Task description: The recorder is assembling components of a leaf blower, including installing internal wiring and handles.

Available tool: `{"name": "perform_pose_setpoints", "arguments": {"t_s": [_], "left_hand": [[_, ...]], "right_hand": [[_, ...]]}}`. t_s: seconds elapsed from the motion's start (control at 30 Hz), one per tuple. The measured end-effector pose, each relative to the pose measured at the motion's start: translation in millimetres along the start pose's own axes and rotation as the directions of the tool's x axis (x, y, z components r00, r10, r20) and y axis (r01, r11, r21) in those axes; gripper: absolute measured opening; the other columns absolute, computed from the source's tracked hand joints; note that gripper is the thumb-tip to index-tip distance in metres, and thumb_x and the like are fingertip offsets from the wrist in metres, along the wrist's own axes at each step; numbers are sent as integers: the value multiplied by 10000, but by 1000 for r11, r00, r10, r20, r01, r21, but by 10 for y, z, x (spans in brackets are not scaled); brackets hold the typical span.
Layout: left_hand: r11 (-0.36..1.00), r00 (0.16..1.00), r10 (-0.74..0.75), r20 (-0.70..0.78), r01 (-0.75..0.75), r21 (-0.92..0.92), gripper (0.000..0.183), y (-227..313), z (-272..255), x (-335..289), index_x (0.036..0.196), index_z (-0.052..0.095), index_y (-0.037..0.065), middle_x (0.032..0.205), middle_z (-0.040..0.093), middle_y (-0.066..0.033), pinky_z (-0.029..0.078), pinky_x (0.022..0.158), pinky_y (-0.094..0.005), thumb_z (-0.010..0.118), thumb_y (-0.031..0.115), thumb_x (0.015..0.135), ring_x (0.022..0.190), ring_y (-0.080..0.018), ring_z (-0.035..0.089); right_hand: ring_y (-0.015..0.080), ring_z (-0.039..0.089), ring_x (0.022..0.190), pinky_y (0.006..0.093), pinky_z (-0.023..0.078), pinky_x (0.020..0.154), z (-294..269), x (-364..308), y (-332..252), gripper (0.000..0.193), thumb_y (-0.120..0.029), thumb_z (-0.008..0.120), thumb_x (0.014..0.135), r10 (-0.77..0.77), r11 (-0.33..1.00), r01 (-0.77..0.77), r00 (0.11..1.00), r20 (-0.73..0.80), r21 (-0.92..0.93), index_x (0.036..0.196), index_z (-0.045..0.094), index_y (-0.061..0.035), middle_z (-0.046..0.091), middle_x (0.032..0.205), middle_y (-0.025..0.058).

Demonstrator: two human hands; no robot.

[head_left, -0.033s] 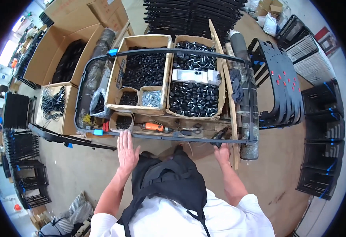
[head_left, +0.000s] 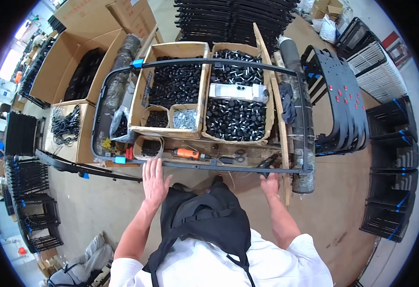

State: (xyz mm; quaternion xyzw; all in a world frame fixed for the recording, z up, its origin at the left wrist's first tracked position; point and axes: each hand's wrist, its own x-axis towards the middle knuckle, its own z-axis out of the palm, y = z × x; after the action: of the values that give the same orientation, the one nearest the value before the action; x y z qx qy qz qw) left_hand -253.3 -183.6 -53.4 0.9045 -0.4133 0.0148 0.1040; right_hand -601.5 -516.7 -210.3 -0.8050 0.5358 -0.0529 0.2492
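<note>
A black rectangular tube frame [head_left: 190, 166] with rounded corners lies across the worktop, over the boxes. My left hand [head_left: 156, 184] is flat with its fingers stretched out, the fingertips at the frame's near bar, beside a small carton of dark little parts [head_left: 150, 147]. Near the frame's right corner, my right hand [head_left: 270, 185] has its fingers closed around the lower end of a black hand tool [head_left: 268, 162]. That tool passes at the near bar; its exact kind is hard to make out. Blue tape [head_left: 120, 160] is wrapped on the frame's near left part.
Cartons of black-headed fasteners [head_left: 236, 119] and black caps [head_left: 176, 83] fill the worktop's middle. An orange power tool [head_left: 188, 153] and scissors [head_left: 238, 154] lie along its near edge. A wooden strip [head_left: 280, 119] and a wrapped roll [head_left: 301, 143] flank the right side. Curved black panels [head_left: 346, 103] stand beyond.
</note>
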Motion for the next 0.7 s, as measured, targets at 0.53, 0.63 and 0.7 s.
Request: {"name": "perform_pose_setpoints", "arguments": {"t_s": [0.53,0.63,0.7], "left_hand": [[876,853,458,249,-480,35,364,-886,-29,693,1063,662,113,985,645,-83,496,883,-430,686,451,930,959,-291,643],[925,880,380,286,-359,-126,453,-572,33,765,1181,679,81,1113,679,-119,501,981,-472,702,438,902,1090,-330,656],[858,867,495,-59,-498,-126,567,-218,282,762,1251,661,69,1172,669,-135,494,957,-475,676,531,923,1072,-324,656]], "right_hand": [[496,562,1278,551,484,1078,350,478,-174,633,-229,686,894,32,993,-16,990,136,-113,1476,489,-80,533,1413,260],[503,545,1291,541,477,1086,364,385,35,607,-200,683,886,-128,989,133,990,66,-70,1451,525,-40,525,1427,268],[509,540,1291,539,471,1095,359,366,135,598,-208,676,903,-172,978,180,982,80,-103,1447,516,-15,519,1437,278]]}}
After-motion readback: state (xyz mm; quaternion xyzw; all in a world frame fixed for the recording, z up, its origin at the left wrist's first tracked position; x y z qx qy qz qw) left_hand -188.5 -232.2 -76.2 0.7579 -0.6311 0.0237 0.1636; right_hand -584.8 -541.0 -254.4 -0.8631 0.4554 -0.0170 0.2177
